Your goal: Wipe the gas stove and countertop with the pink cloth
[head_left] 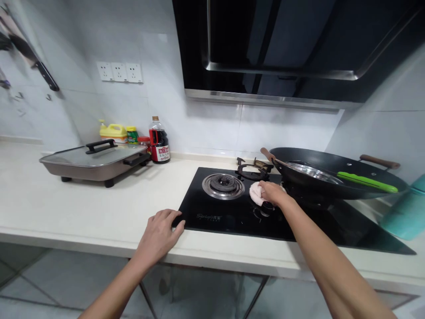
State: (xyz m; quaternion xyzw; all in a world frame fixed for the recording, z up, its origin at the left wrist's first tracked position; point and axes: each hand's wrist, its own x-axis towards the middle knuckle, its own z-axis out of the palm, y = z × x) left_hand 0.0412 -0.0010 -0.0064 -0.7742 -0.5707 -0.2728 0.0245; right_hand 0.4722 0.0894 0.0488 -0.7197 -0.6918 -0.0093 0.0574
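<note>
My right hand point(272, 192) presses a white cloth point(256, 194) onto the black glass gas stove point(219, 223), just behind a control knob point(267, 207). Left of the cloth is a bare burner point(223, 185) with a steel ring. Its pan support point(252, 172) has been lifted off and stands toward the rear of the stove. My left hand point(163, 228) rests on the pale countertop at the stove's front left corner, fingers spread, holding nothing.
A large black wok point(332, 190) covers the right burner, with a lid and a green-handled tool point(367, 181) inside. A teal container point(407, 210) stands at far right. An electric pan point(96, 166) and a soy sauce bottle point(159, 141) stand at left. The range hood point(275, 48) hangs overhead.
</note>
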